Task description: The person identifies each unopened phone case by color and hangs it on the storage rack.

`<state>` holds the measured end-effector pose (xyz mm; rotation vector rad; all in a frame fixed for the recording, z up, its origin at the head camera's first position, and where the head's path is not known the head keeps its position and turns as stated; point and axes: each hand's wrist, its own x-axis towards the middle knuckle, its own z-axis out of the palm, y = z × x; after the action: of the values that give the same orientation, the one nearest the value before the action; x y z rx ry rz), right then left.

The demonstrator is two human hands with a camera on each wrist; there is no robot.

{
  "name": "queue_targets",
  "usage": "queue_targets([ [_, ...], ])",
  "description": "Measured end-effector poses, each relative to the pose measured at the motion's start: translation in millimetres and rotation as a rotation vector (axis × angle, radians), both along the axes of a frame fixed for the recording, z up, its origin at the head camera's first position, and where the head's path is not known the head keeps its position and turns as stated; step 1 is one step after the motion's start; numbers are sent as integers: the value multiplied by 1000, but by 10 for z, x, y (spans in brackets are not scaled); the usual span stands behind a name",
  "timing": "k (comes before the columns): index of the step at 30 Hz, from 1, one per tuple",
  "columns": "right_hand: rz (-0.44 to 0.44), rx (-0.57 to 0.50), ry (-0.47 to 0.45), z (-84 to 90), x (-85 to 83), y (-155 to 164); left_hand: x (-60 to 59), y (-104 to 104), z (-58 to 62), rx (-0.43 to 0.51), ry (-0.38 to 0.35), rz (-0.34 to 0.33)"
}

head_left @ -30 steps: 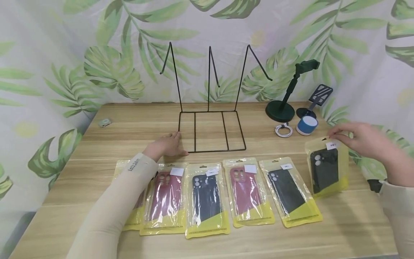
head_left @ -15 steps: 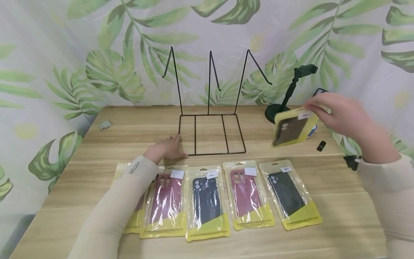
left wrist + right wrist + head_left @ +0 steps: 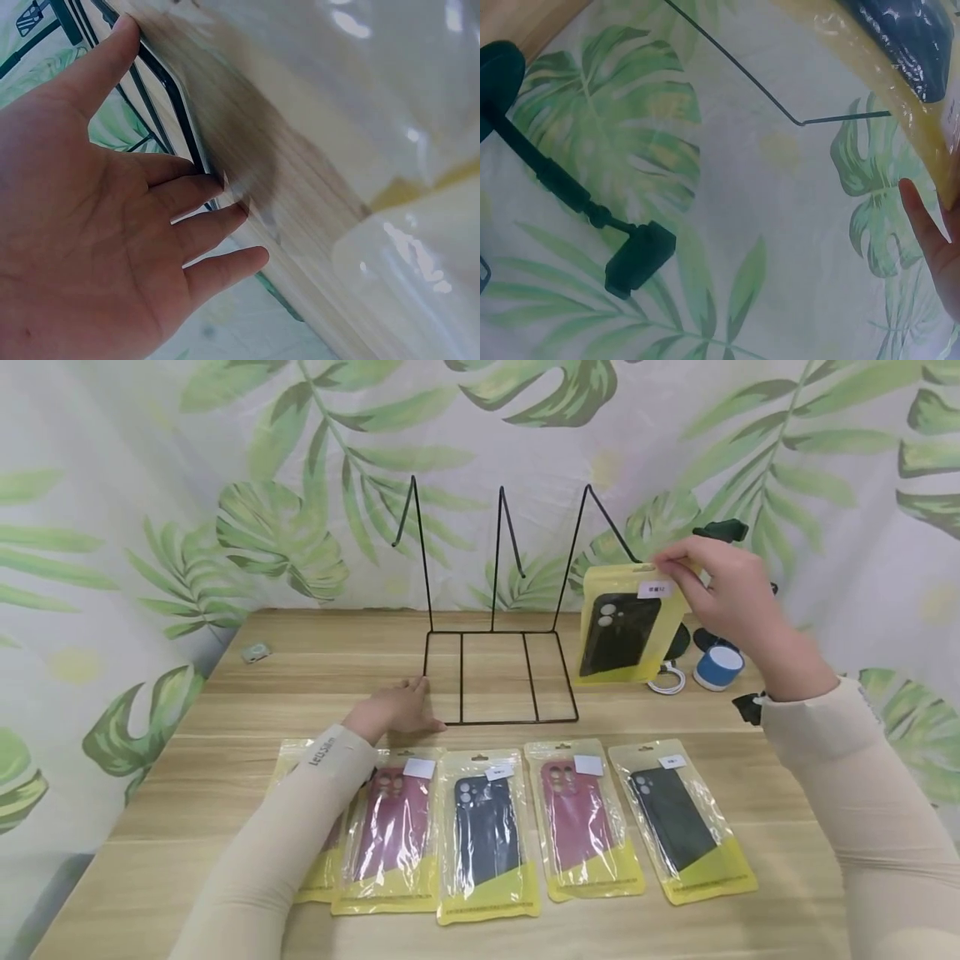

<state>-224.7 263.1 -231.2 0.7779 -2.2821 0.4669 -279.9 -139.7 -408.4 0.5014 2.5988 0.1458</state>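
My right hand (image 3: 723, 585) pinches the top edge of a yellow-and-clear pouch holding a black phone case (image 3: 621, 635). The pouch hangs upright, its top by the tip of the right prong of a black wire display rack (image 3: 517, 722). In the right wrist view that prong meets the pouch (image 3: 911, 56); whether it passes through the hang hole I cannot tell. My left hand (image 3: 397, 708) rests at the front-left corner of the rack's base. In the left wrist view its fingers (image 3: 210, 231) are extended along the wire, with the thumb touching it.
Several pouched phone cases lie in a row in front, including a red one (image 3: 573, 818) and a black one (image 3: 672, 818). Right of the rack are a green stand (image 3: 570, 191), a white cable (image 3: 667, 681) and a blue-and-white cylinder (image 3: 718, 668). A small pale item (image 3: 256, 652) lies far left.
My right hand has lifted the pouched black phone case off the table's right side and carried it left and up to the rack's right prong. My left hand stays at the base.
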Motion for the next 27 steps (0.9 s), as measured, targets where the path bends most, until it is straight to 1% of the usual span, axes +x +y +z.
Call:
queue_targets([
  [3,-1,-18,16,-28,-69,-11,11,2,16,11,-5,2],
  [6,-25,-28,17,-56,-133,-27,27,4,34,31,-12,8],
  [9,-72,-35,-25,-77,-193,-55,42,4,48,46,-17,20],
  [15,-151,-46,-158,-92,-331,-95,52,14,61,44,-17,33],
  [18,-165,-45,-185,-84,-432,-109,58,11,59,32,-13,37],
  [23,-187,-36,-192,-57,-607,-132,68,13,71,33,-11,47],
  [27,-216,-44,-242,-23,-736,-163,78,23,73,52,-16,63],
])
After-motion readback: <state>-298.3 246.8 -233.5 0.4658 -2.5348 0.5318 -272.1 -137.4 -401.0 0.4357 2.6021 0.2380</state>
